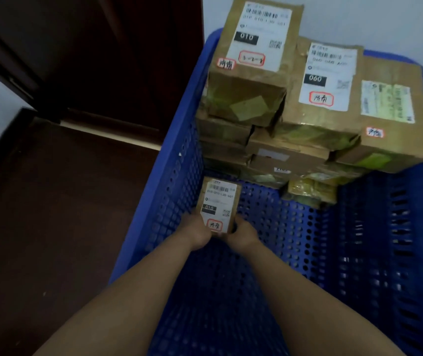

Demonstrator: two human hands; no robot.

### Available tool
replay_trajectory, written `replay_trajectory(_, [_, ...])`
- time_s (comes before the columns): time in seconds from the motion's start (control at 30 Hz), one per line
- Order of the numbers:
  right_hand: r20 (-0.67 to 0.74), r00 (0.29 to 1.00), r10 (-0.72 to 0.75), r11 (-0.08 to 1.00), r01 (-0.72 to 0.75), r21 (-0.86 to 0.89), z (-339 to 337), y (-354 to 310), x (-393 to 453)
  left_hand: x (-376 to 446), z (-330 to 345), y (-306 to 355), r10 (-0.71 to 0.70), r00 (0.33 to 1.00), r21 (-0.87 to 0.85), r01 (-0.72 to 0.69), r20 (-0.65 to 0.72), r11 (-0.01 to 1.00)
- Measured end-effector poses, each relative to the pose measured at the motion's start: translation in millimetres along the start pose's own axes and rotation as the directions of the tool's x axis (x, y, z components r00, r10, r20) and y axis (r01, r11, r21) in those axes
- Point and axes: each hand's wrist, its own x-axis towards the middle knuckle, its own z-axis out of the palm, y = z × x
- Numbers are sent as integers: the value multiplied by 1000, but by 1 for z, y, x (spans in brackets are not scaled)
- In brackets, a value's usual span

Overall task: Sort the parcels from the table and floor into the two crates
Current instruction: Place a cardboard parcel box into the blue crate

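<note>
Inside blue crate [169, 181], small parcel [219, 204] held between left hand [196, 233] and right hand [242, 236], both grips clasping its near end

two bare forearms run up from the bottom edge, both uncovered along their whole visible length: no sleeve, cuff, watch, band or glove shows anywhere on them. they taper from broad near the lower edge to narrow wrists. the left hand [197, 233] and the right hand [241, 235] are bare as well, with no rings to be made out on the parts that show. most of the fingers are hidden; only the backs of the hands and the wrists behind them are plainly seen. the picture is slightly blurred, so finer marks cannot be told.
</note>
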Motion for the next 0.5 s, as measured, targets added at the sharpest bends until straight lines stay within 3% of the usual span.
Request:
replay_trajectory(0.23, [18,997,-74,995,73,65,16,8,24,19,12,-10,-44,997,0,44,-70,999])
replay_trajectory(0.37, [143,989,47,990,-65,124,6,-4,8,0,5,3,-47,994,47,52,-102,998])
replay_trajectory(0.5, [52,995,82,995,-78,-68,-23,-13,-33,-38,-13,31,-38,991,173,61,-132,983])
